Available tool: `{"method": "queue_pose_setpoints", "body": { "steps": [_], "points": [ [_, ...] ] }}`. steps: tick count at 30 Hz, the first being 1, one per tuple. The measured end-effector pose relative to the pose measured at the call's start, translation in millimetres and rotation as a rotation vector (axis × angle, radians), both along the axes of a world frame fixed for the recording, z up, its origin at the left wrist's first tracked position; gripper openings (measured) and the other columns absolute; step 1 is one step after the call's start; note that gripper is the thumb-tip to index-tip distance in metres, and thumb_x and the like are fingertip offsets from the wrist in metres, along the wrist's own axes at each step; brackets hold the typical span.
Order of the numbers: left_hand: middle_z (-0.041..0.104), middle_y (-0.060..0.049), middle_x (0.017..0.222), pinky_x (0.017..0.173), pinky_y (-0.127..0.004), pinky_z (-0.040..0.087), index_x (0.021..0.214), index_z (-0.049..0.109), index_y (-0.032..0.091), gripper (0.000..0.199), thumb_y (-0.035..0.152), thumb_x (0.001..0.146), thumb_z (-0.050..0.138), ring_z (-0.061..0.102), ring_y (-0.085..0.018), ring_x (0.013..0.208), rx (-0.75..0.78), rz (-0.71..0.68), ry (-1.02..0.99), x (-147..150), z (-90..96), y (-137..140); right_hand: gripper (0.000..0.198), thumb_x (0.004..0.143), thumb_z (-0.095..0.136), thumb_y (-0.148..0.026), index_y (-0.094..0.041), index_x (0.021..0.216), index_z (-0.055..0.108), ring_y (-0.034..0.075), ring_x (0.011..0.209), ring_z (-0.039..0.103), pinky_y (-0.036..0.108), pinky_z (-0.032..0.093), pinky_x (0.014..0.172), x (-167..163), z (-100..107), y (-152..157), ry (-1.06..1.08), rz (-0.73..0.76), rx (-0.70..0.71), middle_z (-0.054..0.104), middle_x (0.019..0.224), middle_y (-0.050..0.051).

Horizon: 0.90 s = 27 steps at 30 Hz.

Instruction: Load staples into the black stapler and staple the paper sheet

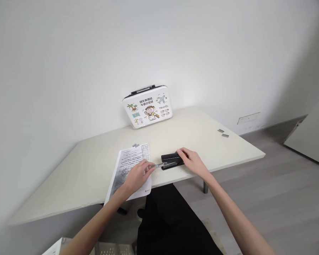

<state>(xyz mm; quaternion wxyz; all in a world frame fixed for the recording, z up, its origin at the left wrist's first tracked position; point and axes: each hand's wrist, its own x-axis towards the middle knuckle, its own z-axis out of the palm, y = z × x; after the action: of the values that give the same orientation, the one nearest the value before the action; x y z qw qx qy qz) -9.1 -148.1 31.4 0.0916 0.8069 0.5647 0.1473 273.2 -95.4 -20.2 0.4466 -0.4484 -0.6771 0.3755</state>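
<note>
My right hand [190,159] is closed around the rear of a black stapler [169,157], which lies near the table's front edge with its front end facing left. A bit of red shows on the stapler beside my fingers. Between the fingertips of my left hand [139,174] is a slim silver metal piece [158,165]. It reaches rightward to the stapler's open mouth; whether it is joined to the stapler I cannot tell. Under my left hand lie printed paper sheets [130,155], partly hanging over the front edge.
Small grey staple strips lie at the table's right [221,131] and a few more strips [135,145] behind the paper. A white case [146,109] with cartoon prints leans against the wall at the back of the white table [95,159]. Below is a white perforated container [111,249].
</note>
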Motion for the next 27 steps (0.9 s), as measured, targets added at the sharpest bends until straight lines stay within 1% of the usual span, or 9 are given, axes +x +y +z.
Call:
{"method": "queue_pose_setpoints", "body": {
  "steps": [3,5,7,10,14,17,20,24,27],
  "points": [
    [0.074,-0.003,0.099,0.077,-0.033,0.049,0.115,0.074,0.024,0.029,0.042,0.107,0.054,0.067,-0.021,0.082,-0.024,-0.013,-0.039,-10.8,-0.3,-1.1,0.044,0.103,0.046,-0.061,-0.026,0.099,0.071,0.023,0.088,0.066,0.035,0.050,0.082,1.1,0.6,-1.0,0.004,0.061,0.011,0.075,0.097,0.003],
    [0.076,-0.003,0.101,0.077,-0.032,0.049,0.111,0.076,0.024,0.028,0.043,0.106,0.056,0.067,-0.020,0.080,-0.045,-0.050,-0.079,-17.3,-1.4,-1.1,0.035,0.100,0.056,-0.058,-0.027,0.108,0.071,0.025,0.101,0.068,0.036,0.051,0.089,1.2,-0.8,-0.8,-0.004,0.109,0.037,0.076,0.111,0.003],
    [0.078,-0.002,0.102,0.077,-0.031,0.049,0.108,0.076,0.025,0.027,0.045,0.105,0.058,0.066,-0.018,0.078,-0.065,-0.092,-0.104,-20.2,-2.6,1.2,0.034,0.095,0.065,-0.054,-0.028,0.116,0.069,0.026,0.109,0.069,0.037,0.052,0.093,0.7,-3.6,0.4,-0.028,0.140,0.080,0.075,0.119,0.005],
    [0.079,-0.001,0.101,0.076,-0.029,0.049,0.107,0.077,0.026,0.028,0.048,0.105,0.060,0.068,-0.018,0.080,-0.070,-0.170,-0.092,-14.4,-4.3,11.5,0.034,0.092,0.069,-0.051,-0.027,0.115,0.066,0.026,0.106,0.070,0.039,0.054,0.092,-0.2,-7.9,3.0,-0.066,0.164,0.134,0.074,0.117,0.006],
    [0.078,-0.002,0.102,0.076,-0.027,0.047,0.106,0.074,0.024,0.038,0.056,0.107,0.053,0.071,-0.018,0.086,0.015,-0.300,0.034,5.2,-6.4,35.9,0.032,0.093,0.069,-0.050,-0.026,0.113,0.064,0.026,0.103,0.069,0.039,0.054,0.090,0.3,-9.5,5.5,-0.094,0.184,0.163,0.073,0.113,0.005],
    [0.077,-0.003,0.095,0.070,-0.028,0.044,0.096,0.071,0.021,0.047,0.065,0.103,0.054,0.070,-0.020,0.082,0.044,-0.314,0.083,15.7,-10.0,53.5,0.031,0.094,0.068,-0.051,-0.026,0.111,0.063,0.026,0.102,0.069,0.039,0.053,0.090,1.6,-10.2,6.4,-0.114,0.172,0.175,0.073,0.111,0.006],
    [0.075,-0.005,0.090,0.066,-0.028,0.040,0.089,0.068,0.019,0.055,0.069,0.103,0.049,0.069,-0.021,0.081,0.058,-0.304,0.134,19.7,-16.1,64.4,0.032,0.093,0.068,-0.053,-0.026,0.110,0.063,0.026,0.102,0.069,0.038,0.053,0.088,3.2,-12.0,6.8,-0.137,0.145,0.176,0.073,0.111,0.006],
    [0.072,-0.005,0.084,0.064,-0.029,0.039,0.083,0.065,0.019,0.058,0.070,0.104,0.045,0.067,-0.021,0.075,0.075,-0.267,0.176,23.2,-18.9,64.5,0.034,0.092,0.070,-0.055,-0.025,0.108,0.064,0.025,0.100,0.069,0.037,0.052,0.086,2.7,-12.0,4.6,-0.130,0.128,0.140,0.073,0.109,0.005],
    [0.070,-0.006,0.086,0.071,-0.032,0.045,0.086,0.064,0.020,0.056,0.066,0.107,0.042,0.066,-0.023,0.079,0.112,-0.230,0.176,17.9,-12.1,46.5,0.036,0.091,0.071,-0.056,-0.024,0.107,0.067,0.025,0.098,0.069,0.037,0.052,0.088,-0.3,-9.2,1.3,-0.088,0.118,0.096,0.075,0.106,0.005]
  ]
}}
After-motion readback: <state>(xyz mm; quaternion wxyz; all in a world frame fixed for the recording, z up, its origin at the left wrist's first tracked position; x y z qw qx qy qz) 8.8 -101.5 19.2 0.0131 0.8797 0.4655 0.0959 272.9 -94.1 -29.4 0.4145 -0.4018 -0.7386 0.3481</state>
